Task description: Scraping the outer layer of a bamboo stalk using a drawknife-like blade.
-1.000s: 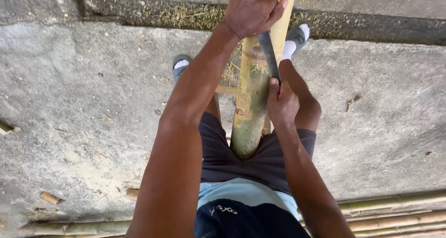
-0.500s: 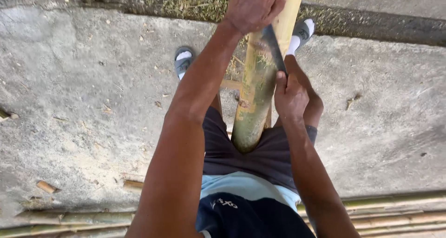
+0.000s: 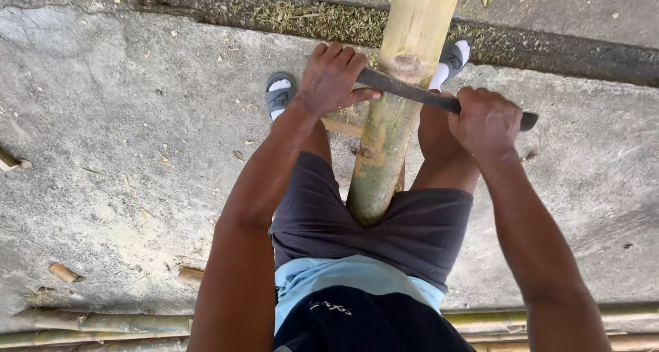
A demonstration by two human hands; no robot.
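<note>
Both hands on the long dark metal blade [image 3: 439,98], laid across a thick yellow-green bamboo pole [image 3: 391,111] propped between the thighs: left hand [image 3: 333,77] clamps the blade's far end, right hand [image 3: 486,122] fists the handle end. The pole looks stiff, heavy and smooth-skinned, best braced low. Its lower end hides behind the dark shorts [image 3: 371,232]; the top runs out of frame, and the cutting edge can't be made out.

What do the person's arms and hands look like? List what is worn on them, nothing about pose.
Both arms are bare from the upper arm down: no sleeves show anywhere on them. The left hand and the right hand wear no gloves, and no watch, band or ring shows on either wrist or on the fingers in view. The forearms are lean, with muscle lines showing.
</note>
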